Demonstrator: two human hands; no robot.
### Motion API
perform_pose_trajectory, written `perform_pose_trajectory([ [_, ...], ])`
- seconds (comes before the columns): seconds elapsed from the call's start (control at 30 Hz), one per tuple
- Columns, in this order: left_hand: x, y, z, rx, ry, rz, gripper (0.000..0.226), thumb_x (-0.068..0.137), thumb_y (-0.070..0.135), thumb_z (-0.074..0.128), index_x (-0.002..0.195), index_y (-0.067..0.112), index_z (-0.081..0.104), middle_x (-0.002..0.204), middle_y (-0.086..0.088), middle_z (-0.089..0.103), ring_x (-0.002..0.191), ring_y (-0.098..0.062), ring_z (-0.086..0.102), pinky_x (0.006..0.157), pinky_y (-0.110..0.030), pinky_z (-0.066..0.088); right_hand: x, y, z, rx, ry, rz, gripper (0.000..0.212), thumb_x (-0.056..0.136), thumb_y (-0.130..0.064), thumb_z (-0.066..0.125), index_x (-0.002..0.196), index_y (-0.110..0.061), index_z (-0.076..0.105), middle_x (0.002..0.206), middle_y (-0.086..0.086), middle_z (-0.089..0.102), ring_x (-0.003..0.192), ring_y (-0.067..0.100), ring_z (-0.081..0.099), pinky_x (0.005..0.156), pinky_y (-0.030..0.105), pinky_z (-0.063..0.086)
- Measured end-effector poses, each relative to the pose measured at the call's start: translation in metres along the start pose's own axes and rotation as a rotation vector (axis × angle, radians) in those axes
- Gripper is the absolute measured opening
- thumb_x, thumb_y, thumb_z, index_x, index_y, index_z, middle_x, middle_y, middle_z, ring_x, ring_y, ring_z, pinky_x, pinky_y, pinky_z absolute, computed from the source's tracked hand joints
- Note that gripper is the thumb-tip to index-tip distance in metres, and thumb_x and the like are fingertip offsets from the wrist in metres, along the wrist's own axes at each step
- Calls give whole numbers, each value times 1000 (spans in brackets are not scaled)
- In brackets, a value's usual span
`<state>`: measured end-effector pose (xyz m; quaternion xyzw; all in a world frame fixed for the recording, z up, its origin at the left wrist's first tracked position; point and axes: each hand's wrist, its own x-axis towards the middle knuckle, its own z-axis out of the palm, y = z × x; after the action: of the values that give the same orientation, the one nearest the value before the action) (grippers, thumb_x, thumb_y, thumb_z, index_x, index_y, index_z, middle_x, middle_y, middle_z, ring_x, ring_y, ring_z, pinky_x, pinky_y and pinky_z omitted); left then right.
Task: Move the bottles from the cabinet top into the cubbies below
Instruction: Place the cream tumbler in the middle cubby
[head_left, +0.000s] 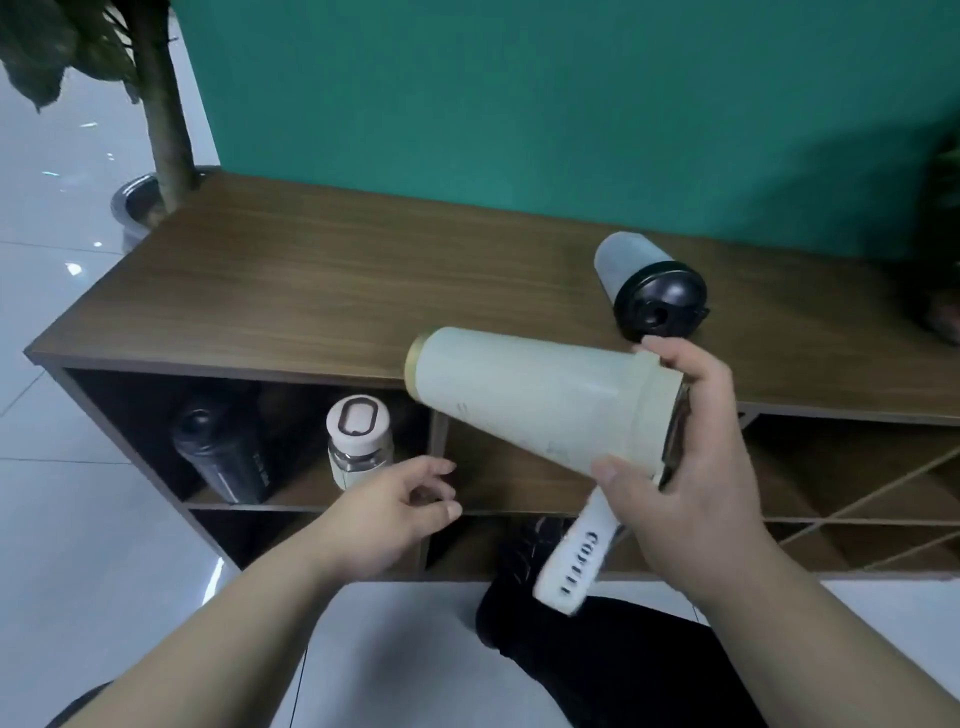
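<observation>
Right hand (691, 483) grips pale bottle (530, 402), lid hidden | left hand (387, 512) empty, half-curled

left: my forearm reaches forward, hand (400, 512) palm down, fingers loosely curled, thumb out, holding nothing | right: my forearm angles in from lower right, hand (691, 467) raised, grip closed, thumb in front, fingers wrapped behind

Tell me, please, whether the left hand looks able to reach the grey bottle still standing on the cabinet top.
Probably not easily: the left hand is empty but low by the cubbies, and the pale bottle held by the right hand lies across the way to the grey bottle.
</observation>
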<state>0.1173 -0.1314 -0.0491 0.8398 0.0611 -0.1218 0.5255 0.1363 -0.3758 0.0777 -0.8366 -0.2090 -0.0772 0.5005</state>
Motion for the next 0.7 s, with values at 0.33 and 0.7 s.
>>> perform_pose_trajectory([
  [0.33,-6,-7,65,36,-80,24,114,58,35,91,153,45,29,145,11,52,124,-12,60,103,-39,54,-39,45,-12,-303,-337,30,84,64,-40,74,140,-47,39,138,-40,26,128,-13,37,96,10,39],
  [0.7,80,-62,105,227,78,-10,78,60,56,82,131,48,50,123,22,65,113,-2,64,91,-32,59,-2,125,56,85,-309,379,128,48,-45,91,153,-51,19,138,-32,52,130,-8,49,108,23,42],
])
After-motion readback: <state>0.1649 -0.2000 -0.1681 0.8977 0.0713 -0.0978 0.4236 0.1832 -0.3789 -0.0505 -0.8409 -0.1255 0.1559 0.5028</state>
